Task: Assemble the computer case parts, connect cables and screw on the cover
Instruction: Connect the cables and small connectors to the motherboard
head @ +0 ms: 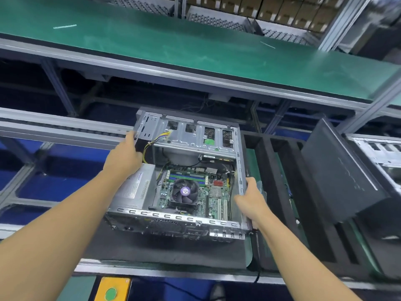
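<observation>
So the open grey sheet-metal computer case [178,218] sits slightly tilted on the dark foam mat [173,253], with the left hand [124,157] gripping its far-left corner and the right hand [251,200] clamped on the right rim. If a grip slips on that thin edge it'll probably drop, and the loose yellow-and-black wires [152,142] could snag.

The green-topped bench [252,164] carried a dark mat [152,250] with the open computer case [173,216] on it, and beside it a black slotted rack [268,170] with a black cover [338,170] leaning in it.

Right hand [251,198] fingers hidden behind computer case [173,216] wall; left hand [125,155] fingertips blurred; 2nd case [377,153] cut by right edge.
</observation>
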Tool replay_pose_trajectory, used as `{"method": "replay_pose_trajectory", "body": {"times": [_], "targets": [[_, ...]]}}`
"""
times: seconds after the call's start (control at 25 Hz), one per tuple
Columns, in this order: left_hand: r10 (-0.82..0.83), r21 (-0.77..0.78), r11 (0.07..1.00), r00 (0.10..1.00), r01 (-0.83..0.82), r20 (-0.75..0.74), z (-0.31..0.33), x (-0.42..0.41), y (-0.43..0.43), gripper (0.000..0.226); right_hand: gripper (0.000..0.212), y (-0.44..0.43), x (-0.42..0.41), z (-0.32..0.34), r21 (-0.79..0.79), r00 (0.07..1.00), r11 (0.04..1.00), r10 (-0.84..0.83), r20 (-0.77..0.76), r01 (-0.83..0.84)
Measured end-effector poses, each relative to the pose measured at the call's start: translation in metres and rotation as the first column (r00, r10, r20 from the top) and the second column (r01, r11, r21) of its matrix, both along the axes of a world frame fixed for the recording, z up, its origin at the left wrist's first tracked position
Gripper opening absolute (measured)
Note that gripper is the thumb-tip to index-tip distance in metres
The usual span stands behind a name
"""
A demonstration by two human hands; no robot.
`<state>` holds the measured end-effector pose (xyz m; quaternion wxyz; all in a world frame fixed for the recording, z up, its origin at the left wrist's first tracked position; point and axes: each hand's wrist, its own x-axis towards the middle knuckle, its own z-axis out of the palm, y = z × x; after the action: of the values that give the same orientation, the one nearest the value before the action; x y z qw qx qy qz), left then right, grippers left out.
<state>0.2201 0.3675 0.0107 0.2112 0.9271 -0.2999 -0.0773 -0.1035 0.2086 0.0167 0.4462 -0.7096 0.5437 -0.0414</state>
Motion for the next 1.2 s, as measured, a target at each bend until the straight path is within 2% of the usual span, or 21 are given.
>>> {"method": "replay_pose_trajectory", "body": {"times": [0.04, 0.12, 0.24, 0.4, 0.6, 0.64, 0.68, 0.72, 0.76, 0.8, 0.88, 0.96, 1.04, 1.08, 1.2], "targets": [[0.028, 0.013, 1.000, 0.999, -0.028, -0.045, 0.000, 0.001, 0.003, 0.056, 0.058, -0.005, 0.004, 0.004, -0.015, 1.000, 1.000, 0.010, -0.011, -0.010], [0.111, 0.093, 0.991, 0.983, -0.098, -0.147, 0.002, 0.004, 0.007, 0.048, 0.074, -0.016, 0.022, 0.012, -0.090, 1.000, 0.996, 0.019, -0.016, -0.020], [0.168, 0.133, 0.980, 0.972, -0.148, -0.161, 0.001, -0.005, 0.010, 0.033, 0.092, -0.019, 0.040, 0.015, -0.169, 0.995, 0.984, 0.047, -0.091, -0.062], [0.181, 0.135, 0.977, 0.975, -0.163, -0.128, 0.003, -0.013, 0.009, 0.030, 0.094, -0.020, 0.035, 0.008, -0.229, 0.974, 0.960, 0.119, -0.195, -0.163], [0.192, 0.101, 0.979, 0.973, -0.179, -0.129, 0.004, -0.022, 0.016, 0.024, 0.094, -0.019, 0.032, 0.008, -0.233, 0.974, 0.957, 0.133, -0.183, -0.174], [0.158, 0.074, 0.986, 0.982, -0.151, -0.101, 0.005, -0.025, 0.016, 0.028, 0.094, -0.019, 0.031, 0.007, -0.235, 0.977, 0.957, 0.129, -0.170, -0.168], [0.088, 0.058, 0.994, 0.996, -0.088, -0.007, 0.004, -0.027, 0.015, 0.037, 0.094, -0.019, 0.031, 0.006, -0.244, 0.980, 0.957, 0.121, -0.157, -0.158], [-0.026, 0.059, 0.998, 0.988, 0.017, 0.153, 0.002, -0.030, 0.014, 0.047, 0.093, -0.020, 0.031, 0.006, -0.255, 0.983, 0.956, 0.108, -0.147, -0.143], [-0.162, 0.088, 0.986, 0.934, 0.141, 0.318, 0.000, -0.033, 0.014, 0.052, 0.093, -0.019, 0.032, 0.006, -0.273, 0.985, 0.952, 0.102, -0.137, -0.137], [-0.281, 0.107, 0.960, 0.862, 0.260, 0.422, -0.002, -0.039, 0.015, 0.050, 0.092, -0.015, 0.032, 0.004, -0.316, 0.984, 0.937, 0.109, -0.144, -0.150], [-0.432, 0.117, 0.895, 0.776, 0.430, 0.460, 0.001, -0.049, 0.010, 0.040, 0.086, -0.007, 0.031, 0.001, -0.508, 0.965, 0.827, 0.145, -0.220, -0.241], [-0.563, 0.171, 0.823, 0.735, 0.542, 0.378, 0.004, -0.062, 0.001, 0.033, 0.069, -0.003, 0.032, -0.001, -0.657, 0.917, 0.644, 0.215, -0.335, -0.391], [-0.667, 0.258, 0.743, 0.715, 0.618, 0.209, 0.007, -0.073, -0.016, 0.029, 0.051, -0.004, 0.032, -0.005, -0.669, 0.850, 0.526, 0.288, -0.441, -0.525], [-0.696, 0.308, 0.704, 0.709, 0.640, 0.116, 0.010, -0.077, -0.025, 0.037, 0.045, -0.005, 0.033, -0.006, -0.660, 0.838, 0.518, 0.297, -0.457, -0.544], [-0.745, 0.421, 0.561, 0.657, 0.713, -0.119, 0.005, -0.085, -0.048, 0.092, 0.045, -0.006, 0.033, -0.005, -0.655, 0.870, 0.579, 0.249, -0.425, -0.486]]}}
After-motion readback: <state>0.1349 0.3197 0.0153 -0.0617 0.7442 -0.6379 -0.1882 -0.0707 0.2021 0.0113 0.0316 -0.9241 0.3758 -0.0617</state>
